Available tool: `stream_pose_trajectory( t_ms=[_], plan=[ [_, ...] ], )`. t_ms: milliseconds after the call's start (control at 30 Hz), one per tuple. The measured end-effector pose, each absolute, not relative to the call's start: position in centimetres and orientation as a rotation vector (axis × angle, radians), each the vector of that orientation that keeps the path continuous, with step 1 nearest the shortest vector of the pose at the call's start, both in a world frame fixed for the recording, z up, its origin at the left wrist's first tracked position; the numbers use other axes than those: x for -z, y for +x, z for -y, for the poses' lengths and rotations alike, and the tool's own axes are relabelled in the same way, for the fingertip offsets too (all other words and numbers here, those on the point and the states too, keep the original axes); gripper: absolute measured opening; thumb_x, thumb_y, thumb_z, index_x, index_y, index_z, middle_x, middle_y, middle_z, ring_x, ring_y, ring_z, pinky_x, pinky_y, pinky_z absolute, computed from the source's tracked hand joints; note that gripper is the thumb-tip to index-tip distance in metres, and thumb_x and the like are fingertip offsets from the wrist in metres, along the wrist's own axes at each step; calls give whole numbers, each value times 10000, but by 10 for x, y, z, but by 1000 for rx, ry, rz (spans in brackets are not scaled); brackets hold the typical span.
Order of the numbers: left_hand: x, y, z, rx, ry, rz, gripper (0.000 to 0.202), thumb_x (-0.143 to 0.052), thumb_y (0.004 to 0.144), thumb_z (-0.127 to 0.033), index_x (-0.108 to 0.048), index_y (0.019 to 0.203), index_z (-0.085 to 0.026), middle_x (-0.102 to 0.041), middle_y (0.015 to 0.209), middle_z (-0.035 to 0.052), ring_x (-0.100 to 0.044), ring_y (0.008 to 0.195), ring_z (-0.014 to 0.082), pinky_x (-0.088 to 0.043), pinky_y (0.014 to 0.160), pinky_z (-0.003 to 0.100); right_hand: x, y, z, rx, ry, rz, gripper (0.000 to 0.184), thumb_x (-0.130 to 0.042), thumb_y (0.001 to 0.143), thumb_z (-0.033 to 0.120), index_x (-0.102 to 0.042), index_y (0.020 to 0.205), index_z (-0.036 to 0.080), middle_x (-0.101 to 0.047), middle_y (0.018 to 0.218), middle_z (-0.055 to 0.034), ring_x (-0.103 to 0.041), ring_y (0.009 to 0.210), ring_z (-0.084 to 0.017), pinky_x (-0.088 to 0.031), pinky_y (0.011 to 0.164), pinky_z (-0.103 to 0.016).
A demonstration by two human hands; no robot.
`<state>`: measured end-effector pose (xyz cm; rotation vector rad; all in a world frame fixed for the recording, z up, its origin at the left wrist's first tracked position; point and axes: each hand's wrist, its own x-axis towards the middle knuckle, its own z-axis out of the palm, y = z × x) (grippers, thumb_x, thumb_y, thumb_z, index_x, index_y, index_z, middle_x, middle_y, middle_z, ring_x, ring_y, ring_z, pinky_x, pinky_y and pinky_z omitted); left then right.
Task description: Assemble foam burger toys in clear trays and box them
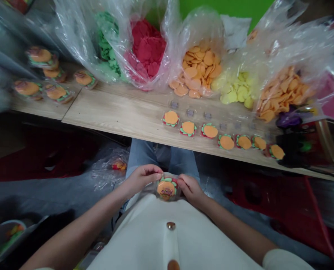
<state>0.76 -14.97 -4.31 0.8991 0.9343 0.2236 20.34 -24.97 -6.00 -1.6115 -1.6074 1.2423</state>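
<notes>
Close to my waist I hold a clear plastic box with a toy hamburger (167,188) inside, its orange bun printed and its green and red layers showing. My left hand (144,179) pinches the box at its upper left edge. At the right edge, the fingers of my right hand (191,188) are closed on the same box. Beyond my knees, a slanting row of open clear boxes with layered burgers (210,131) lies along the wooden table (107,108). Their orange tops are plain.
Plastic bags of green pieces (110,45), red pieces (148,47), orange pieces (202,67) and yellow pieces (240,88) line the table's back. Several boxed burgers (56,92) stand at the left, some stacked. A clear bag (110,168) lies below the table, and a white bowl (5,240) is at lower left.
</notes>
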Motion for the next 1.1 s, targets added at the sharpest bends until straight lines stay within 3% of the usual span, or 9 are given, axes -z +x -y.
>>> stream_pose_trajectory(
  t_ms=[200,367,467,733,967,1100],
  plan=[
    [50,11,163,-271,614,-944,197,-648,713,-324,-601,789,-149,-578,691,5,-506,600,93,-386,572,206,69,212,246,-1435,-1594,1460,401,-283,906,459,-397,638,184,-436,604,24,-411,580,-101,-313,534,-218],
    [48,24,146,-203,660,-890,212,-694,669,-304,-606,757,-133,-555,615,-13,-467,526,63,-347,514,177,53,236,205,-1689,-1429,1631,324,-484,819,495,-455,750,179,-484,659,40,-435,586,-90,-332,522,-199],
    [45,34,140,-176,672,-891,236,-718,643,-295,-599,764,-130,-553,622,-18,-459,510,55,-345,506,175,45,238,188,-1725,-1397,1822,338,-418,855,476,-439,693,180,-460,603,51,-415,543,-83,-311,503,-198],
    [43,18,168,-301,515,-917,230,-681,699,-292,-567,869,-186,-579,721,-27,-514,595,63,-386,570,176,68,221,224,-1259,-1660,1460,329,-324,888,396,-384,635,193,-411,600,34,-391,583,-102,-302,537,-217],
    [39,5,122,-140,837,-815,205,-687,691,-262,-636,842,-133,-625,782,23,-530,660,84,-400,620,192,52,215,212,-1428,-1532,1655,196,-434,853,372,-408,766,198,-436,634,53,-383,561,-90,-281,519,-207],
    [40,7,129,-154,791,-786,240,-701,671,-243,-639,880,-144,-631,784,26,-558,694,108,-422,659,221,35,221,200,-1417,-1458,1926,259,-411,865,375,-401,687,187,-422,619,48,-370,559,-86,-265,513,-209]
  ],
)
